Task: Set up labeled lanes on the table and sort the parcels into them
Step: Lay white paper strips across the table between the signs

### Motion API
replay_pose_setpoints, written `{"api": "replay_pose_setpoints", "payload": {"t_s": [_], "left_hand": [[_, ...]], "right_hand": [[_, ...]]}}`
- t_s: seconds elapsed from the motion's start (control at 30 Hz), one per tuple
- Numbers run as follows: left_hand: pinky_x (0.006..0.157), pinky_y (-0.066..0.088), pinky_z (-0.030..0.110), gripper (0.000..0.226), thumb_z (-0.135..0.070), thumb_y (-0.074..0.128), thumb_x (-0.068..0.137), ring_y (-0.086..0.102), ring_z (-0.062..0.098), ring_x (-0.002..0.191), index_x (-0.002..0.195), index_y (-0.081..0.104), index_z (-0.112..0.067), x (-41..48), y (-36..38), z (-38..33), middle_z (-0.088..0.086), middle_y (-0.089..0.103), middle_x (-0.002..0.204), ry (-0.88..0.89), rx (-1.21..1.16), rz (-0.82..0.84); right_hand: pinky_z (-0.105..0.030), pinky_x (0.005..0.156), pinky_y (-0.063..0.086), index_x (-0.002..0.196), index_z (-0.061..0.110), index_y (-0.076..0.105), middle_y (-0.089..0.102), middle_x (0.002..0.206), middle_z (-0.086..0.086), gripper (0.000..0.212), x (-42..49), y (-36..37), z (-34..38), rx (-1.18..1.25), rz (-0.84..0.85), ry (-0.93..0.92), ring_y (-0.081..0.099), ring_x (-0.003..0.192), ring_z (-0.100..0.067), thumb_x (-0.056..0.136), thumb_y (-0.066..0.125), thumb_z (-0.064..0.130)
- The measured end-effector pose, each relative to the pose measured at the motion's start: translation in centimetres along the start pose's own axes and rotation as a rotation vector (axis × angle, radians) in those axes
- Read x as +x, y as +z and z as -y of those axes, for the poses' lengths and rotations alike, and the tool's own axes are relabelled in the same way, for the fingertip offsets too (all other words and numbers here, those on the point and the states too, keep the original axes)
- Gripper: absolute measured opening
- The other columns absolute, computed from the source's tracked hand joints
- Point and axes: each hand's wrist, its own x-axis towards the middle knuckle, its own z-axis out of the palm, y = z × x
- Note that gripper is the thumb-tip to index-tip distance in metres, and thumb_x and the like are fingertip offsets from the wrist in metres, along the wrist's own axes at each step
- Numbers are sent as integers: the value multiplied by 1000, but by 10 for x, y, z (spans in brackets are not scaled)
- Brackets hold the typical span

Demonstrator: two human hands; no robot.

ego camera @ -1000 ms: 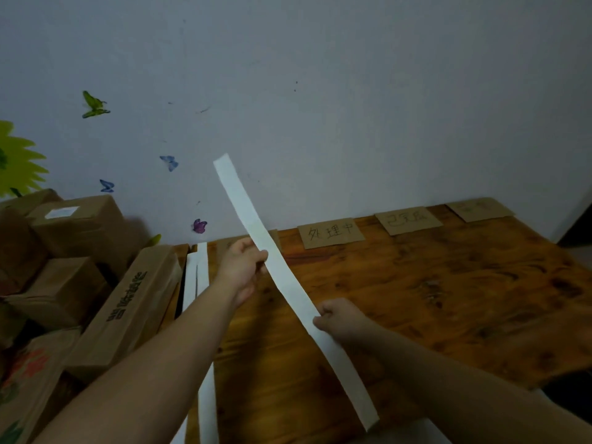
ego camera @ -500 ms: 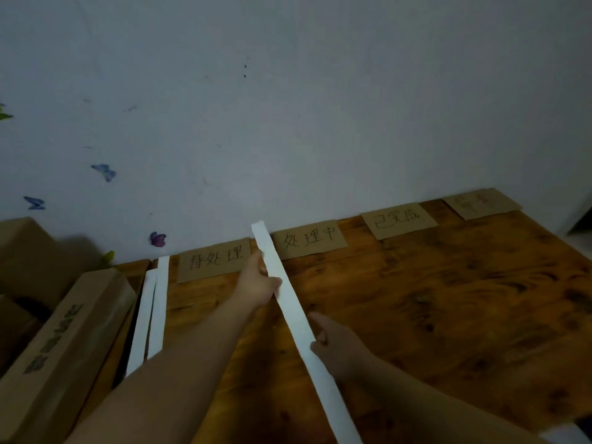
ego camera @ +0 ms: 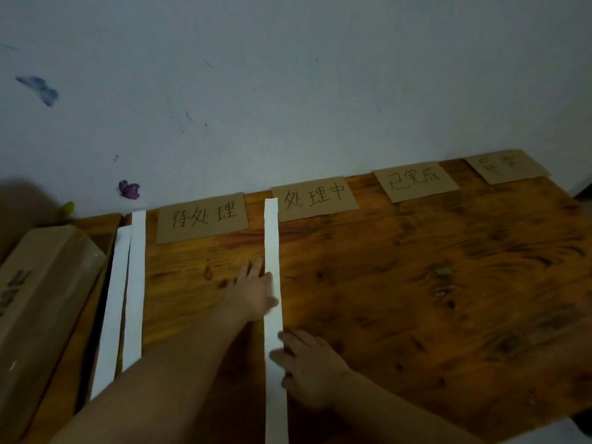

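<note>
The scene is dim, with a cold bluish cast on the wall (ego camera: 288,75). The wooden table (ego camera: 448,283) looks dark and grainy. A blue butterfly sticker (ego camera: 40,89) at upper left is smeared by blur. A deep shadow sits at the left edge, and the table edges bend from wide-angle distortion

There is one view only, from the person's head, looking forward and steeply down over the tabletop (ego camera: 416,299) toward the wall (ego camera: 288,75) behind it. It sits close: both forearms enter from the bottom edge, and the tabletop's far edge meets the wall halfway up the frame.
</note>
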Motion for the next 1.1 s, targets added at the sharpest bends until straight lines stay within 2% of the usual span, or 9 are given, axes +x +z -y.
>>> {"api": "replay_pose_setpoints", "payload": {"t_s": [0.1, 0.2, 0.33, 0.57, 0.73, 0.97, 1.1], "left_hand": [[113, 3, 55, 72, -48, 46, 91, -14, 27, 143, 149, 9, -28, 6, 9, 9, -2, -6, 158, 39, 55, 27], [113, 3, 53, 72, -48, 42, 93, -14, 26, 143, 150, 6, -23, 9, 8, 11, -2, -5, 159, 24, 64, 0], [114, 3, 52, 71, -47, 37, 95, -15, 28, 143, 150, 3, -18, 17, 2, 10, 0, -8, 159, -25, 82, 2], [114, 6, 51, 74, -44, 43, 94, -12, 28, 144, 150, 1, -19, 22, -5, 9, 0, -9, 159, -6, 68, 75], [115, 5, 51, 83, -54, 46, 90, -10, 26, 144, 150, -1, -22, 13, -6, 11, 0, -8, 158, -91, -29, 21], [116, 7, 49, 82, -55, 48, 89, -10, 26, 145, 150, 1, -29, -66, -6, 68, 0, -10, 158, -255, -111, 24], [117, 12, 46, 82, -50, 52, 89, -1, 31, 145, 150, 6, -22, -131, 3, 117, 7, 1, 158, -316, -130, 6]], "right_hand": [[-54, 113, -4, 150, 30, 9, -8, 161, -1, 61, 6, 13, -4, -92, 26, -40, -14, 145, -26, 98, 34, 49], [-54, 113, -9, 150, 31, 7, -9, 160, -1, 59, 13, 12, -9, -119, 17, 14, -17, 145, -27, 99, 28, 51], [-55, 113, -6, 149, 27, 10, -5, 161, -3, 58, 23, 6, -13, -93, -39, 113, -14, 145, -29, 99, 26, 51], [-55, 113, -4, 150, 24, 7, -5, 161, -4, 61, 24, 19, -9, -60, -79, 187, -10, 146, -31, 99, 29, 49], [-55, 114, 1, 150, 23, 5, -6, 161, -6, 60, 24, 16, -12, -70, -98, 211, -9, 146, -32, 100, 28, 45], [-53, 114, 8, 148, 17, 22, 12, 158, -13, 62, 27, -7, 26, -116, -255, 33, 5, 145, -33, 97, 34, 50], [-49, 113, 16, 146, 16, 27, 27, 151, -13, 61, 35, -4, 84, -65, -165, -80, 18, 140, -33, 95, 38, 50]]}}
